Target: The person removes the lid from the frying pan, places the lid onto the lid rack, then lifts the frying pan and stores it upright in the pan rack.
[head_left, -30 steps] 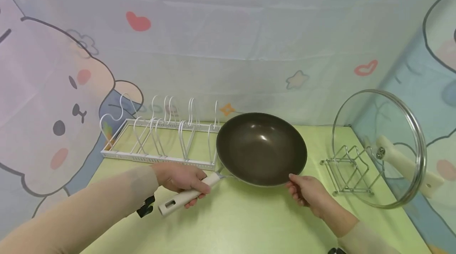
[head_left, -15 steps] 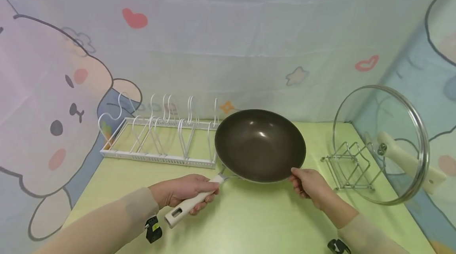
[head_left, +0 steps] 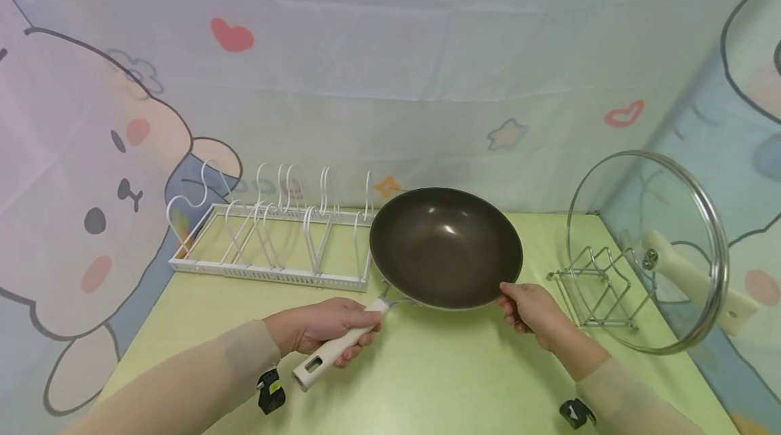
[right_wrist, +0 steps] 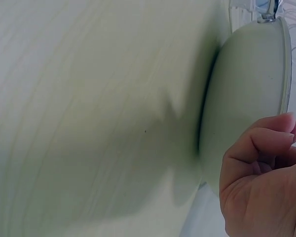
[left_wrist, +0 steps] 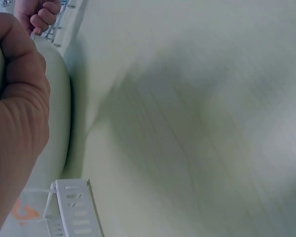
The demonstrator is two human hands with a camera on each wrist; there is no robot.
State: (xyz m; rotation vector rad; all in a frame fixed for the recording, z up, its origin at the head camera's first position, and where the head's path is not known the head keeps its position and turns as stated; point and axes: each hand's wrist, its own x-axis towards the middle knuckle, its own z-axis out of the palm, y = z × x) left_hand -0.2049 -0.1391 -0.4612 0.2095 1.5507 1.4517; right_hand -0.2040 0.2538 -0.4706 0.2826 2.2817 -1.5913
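Observation:
A wok point(head_left: 445, 249) with a dark brown inside sits tilted toward me at the middle of the table. My left hand point(head_left: 332, 328) grips its cream handle point(head_left: 329, 354), fingers curled round it near the wok end. At the wok's front right rim, my right hand point(head_left: 533, 313) pinches the edge between thumb and fingers. The right wrist view shows the pale outer side of the wok point(right_wrist: 249, 84) low over the table, with the right hand point(right_wrist: 264, 173) at its rim. In the left wrist view, the left hand point(left_wrist: 19, 98) is curled round the handle.
Left of the wok stands a white wire rack point(head_left: 268, 272) with several upright loops. On the right, a small metal rack point(head_left: 601, 320) holds a glass lid point(head_left: 720, 245) with a cream handle point(head_left: 695, 279) upright. A printed cloth point(head_left: 378, 83) closes off the back and sides.
The left hand has shifted a little to the right, and the handle's end has swung right and slightly down. The wok has turned slightly; the right hand stays at its rim.

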